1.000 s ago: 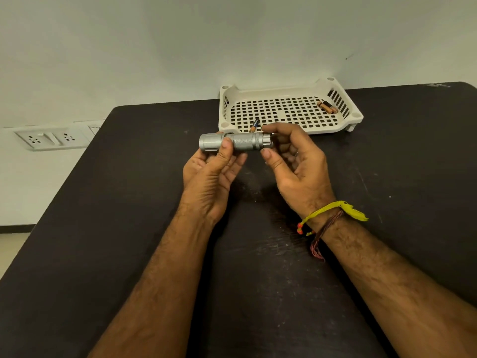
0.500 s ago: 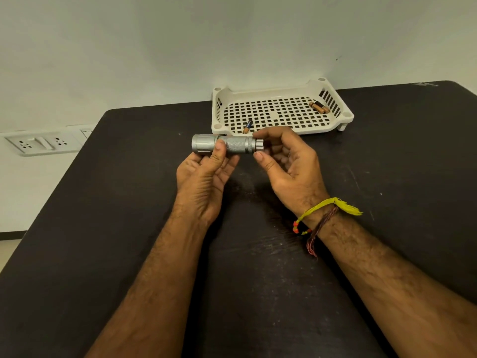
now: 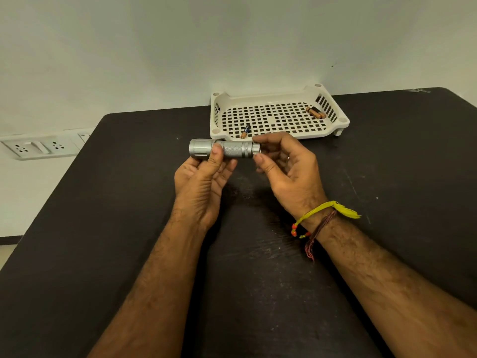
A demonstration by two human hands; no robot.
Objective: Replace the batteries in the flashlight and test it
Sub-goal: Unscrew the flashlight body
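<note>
I count one silver flashlight (image 3: 224, 152), one white tray (image 3: 280, 134) and three batteries in it: one (image 3: 245, 131) front-left, two (image 3: 315, 112) far-right. Above the worktop (image 3: 129, 228), my left hand (image 3: 200, 182) grips the flashlight's body level; my right hand (image 3: 286, 166) pinches its tail cap (image 3: 254, 150).

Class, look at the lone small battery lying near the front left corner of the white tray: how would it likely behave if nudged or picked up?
The small cylindrical battery is round, so it would probably roll when nudged sideways. The white perforated plastic tray has a gridded floor and walls that would likely stop it. It looks rigid, so pinching should not deform it.
</note>
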